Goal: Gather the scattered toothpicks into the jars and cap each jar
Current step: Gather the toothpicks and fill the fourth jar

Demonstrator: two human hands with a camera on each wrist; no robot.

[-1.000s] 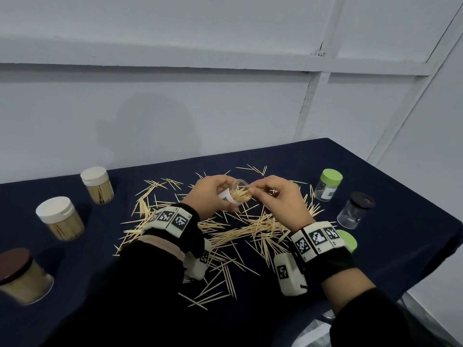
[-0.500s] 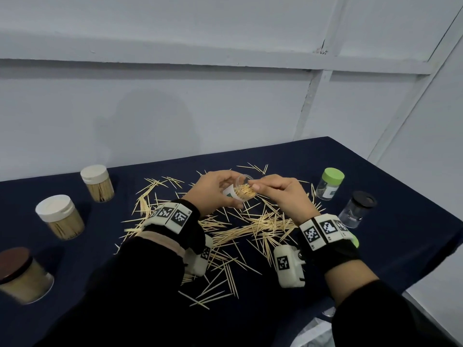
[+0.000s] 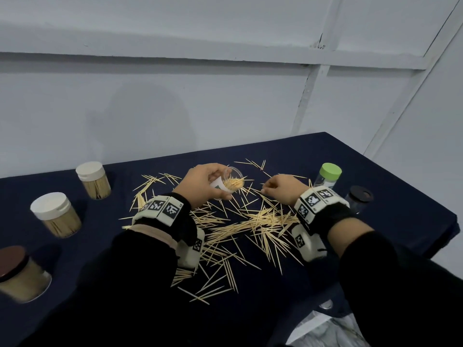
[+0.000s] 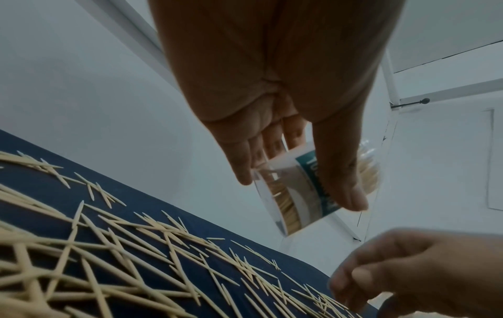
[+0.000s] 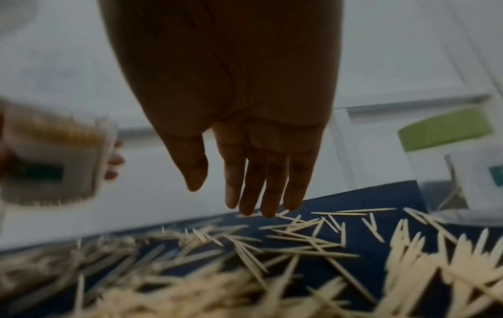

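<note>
My left hand [image 3: 203, 184] grips a small clear jar [image 3: 232, 182], tilted with its open mouth toward the right and partly filled with toothpicks. In the left wrist view the thumb and fingers [image 4: 337, 182] wrap the labelled jar [image 4: 293, 202] above the table. My right hand [image 3: 279, 187] is lowered to the right of the jar, over the scattered toothpicks [image 3: 250, 221]. Its fingers [image 5: 258, 185] hang fairly straight and hold nothing, their tips just at the toothpicks [image 5: 299, 247] on the dark blue cloth.
A green-lidded jar [image 3: 328, 175] and a black-lidded jar [image 3: 359, 200] stand at the right, near the table's edge. Two white-lidded jars [image 3: 94, 180] [image 3: 56, 214] and a brown-lidded jar [image 3: 20, 274], all filled, stand at the left.
My right hand has left the jar's mouth and dropped to the right, down to the toothpicks on the table. The left hand still holds the tilted jar, slightly raised.
</note>
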